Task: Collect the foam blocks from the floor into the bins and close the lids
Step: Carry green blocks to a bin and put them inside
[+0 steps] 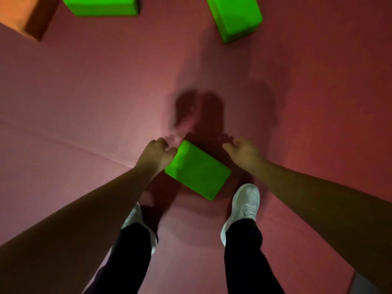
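While bent over the red floor (84,98): feet apart in white shoes (245,205), black trousers (244,255). Both forearms stretched down and forward. Left hand (156,154) knuckles-up, fingers (169,150) curled against far left corner of near green foam block (197,169); grip or mere touch, cannot tell. Right hand (244,152) apart from that block, fingers (228,147) loose and spread, holding nothing. Near green foam block flat on floor, between the hands, just ahead of the shoes. Farther off: second green block (101,5) up left, third green block (235,18) up right, orange block (19,15) at far left edge.
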Demonstrator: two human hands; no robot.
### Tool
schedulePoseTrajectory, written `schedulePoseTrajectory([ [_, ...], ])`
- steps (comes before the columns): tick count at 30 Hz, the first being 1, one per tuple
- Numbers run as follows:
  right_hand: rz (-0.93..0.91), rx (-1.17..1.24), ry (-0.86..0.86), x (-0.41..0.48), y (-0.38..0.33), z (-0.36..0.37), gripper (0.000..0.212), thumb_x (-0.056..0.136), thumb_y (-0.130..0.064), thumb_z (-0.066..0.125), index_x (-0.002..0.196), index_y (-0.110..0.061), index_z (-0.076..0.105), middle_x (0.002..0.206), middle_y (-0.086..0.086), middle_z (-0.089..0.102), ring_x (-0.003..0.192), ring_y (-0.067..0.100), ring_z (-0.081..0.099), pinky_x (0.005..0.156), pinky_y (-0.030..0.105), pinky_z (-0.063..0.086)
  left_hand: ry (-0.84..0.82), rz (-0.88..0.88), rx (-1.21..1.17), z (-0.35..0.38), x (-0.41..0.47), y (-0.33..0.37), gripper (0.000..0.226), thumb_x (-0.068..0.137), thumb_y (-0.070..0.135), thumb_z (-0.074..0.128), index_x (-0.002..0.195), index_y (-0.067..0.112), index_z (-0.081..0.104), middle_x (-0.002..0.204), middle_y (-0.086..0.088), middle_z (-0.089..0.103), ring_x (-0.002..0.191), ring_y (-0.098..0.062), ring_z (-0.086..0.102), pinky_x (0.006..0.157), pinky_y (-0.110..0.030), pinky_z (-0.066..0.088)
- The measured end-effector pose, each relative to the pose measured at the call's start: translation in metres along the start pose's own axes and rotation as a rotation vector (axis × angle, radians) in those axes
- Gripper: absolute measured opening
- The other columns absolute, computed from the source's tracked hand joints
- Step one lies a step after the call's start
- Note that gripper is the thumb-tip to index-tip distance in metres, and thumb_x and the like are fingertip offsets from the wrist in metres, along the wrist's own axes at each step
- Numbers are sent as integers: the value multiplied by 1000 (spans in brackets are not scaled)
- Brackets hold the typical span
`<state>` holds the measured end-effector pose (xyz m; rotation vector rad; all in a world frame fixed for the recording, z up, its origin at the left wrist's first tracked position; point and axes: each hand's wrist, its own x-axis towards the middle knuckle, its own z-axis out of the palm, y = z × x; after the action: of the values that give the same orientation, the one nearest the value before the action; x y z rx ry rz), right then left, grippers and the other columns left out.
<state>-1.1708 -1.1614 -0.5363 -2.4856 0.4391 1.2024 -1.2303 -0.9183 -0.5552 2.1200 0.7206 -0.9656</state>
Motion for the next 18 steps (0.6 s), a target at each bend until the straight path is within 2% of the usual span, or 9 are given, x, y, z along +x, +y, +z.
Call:
schedulePoseTrajectory([
  [3, 53, 41, -67, 33, 40, 49, 44, 88, -51, 61, 103, -9, 60, 102, 13, 64, 99, 33, 64, 76, 32, 44, -34, -59, -31, 44, 38, -18, 47, 92, 36, 60, 133, 14, 55, 132, -16, 55, 121, -32, 53, 96, -33, 41],
  [5, 118, 70, -104, 47, 60, 78, 52, 88, -51, 60, 114, -6, 57, 111, 17, 62, 110, 36, 62, 87, 38, 50, -63, -101, -68, 71, 59, -29, 54, 92, 37, 61, 140, 17, 49, 140, -12, 51, 123, -29, 53, 92, -30, 41],
  [8, 259, 197, -142, 61, 75, 108, 72, 87, -52, 63, 132, 3, 51, 131, 22, 58, 121, 36, 57, 96, 38, 47, -95, -144, -81, 101, 79, -40, 61, 92, 38, 62, 144, 14, 43, 141, -13, 52, 124, -30, 52, 88, -28, 38],
  [9, 305, 286, -161, 66, 78, 116, 80, 80, -57, 66, 132, 3, 52, 130, 20, 60, 119, 35, 59, 96, 39, 49, -97, -145, -83, 106, 82, -42, 63, 91, 40, 63, 145, 14, 43, 141, -13, 51, 125, -31, 52, 91, -29, 39],
  [12, 360, 529, -145, 75, 86, 128, 116, 36, -75, 69, 128, -5, 57, 125, 11, 65, 111, 28, 65, 95, 44, 54, -61, -146, -132, 103, 80, -45, 68, 82, 51, 66, 140, 20, 50, 134, -12, 56, 120, -32, 55, 99, -37, 45],
  [14, 322, 591, -137, 69, 80, 119, 126, 21, -78, 75, 126, -10, 58, 122, 6, 66, 107, 24, 66, 94, 43, 55, -29, -132, -225, 87, 76, -49, 76, 66, 64, 66, 129, 23, 57, 123, -12, 61, 112, -33, 60, 97, -44, 50],
  [16, 224, 625, -159, 56, 61, 96, 113, 24, -79, 81, 117, -15, 66, 112, 1, 72, 98, 17, 70, 91, 39, 57, 38, -108, -350, 61, 75, -52, 75, 58, 69, 66, 120, 28, 61, 115, -12, 65, 106, -33, 64, 94, -48, 53],
  [18, 93, 591, -176, 34, 29, 59, 94, 39, -73, 86, 112, -17, 67, 105, -2, 74, 92, 11, 71, 87, 34, 57, 119, -57, -412, 18, 54, -29, 64, 65, 61, 67, 120, 28, 61, 112, -9, 64, 99, -26, 65, 86, -33, 54],
])
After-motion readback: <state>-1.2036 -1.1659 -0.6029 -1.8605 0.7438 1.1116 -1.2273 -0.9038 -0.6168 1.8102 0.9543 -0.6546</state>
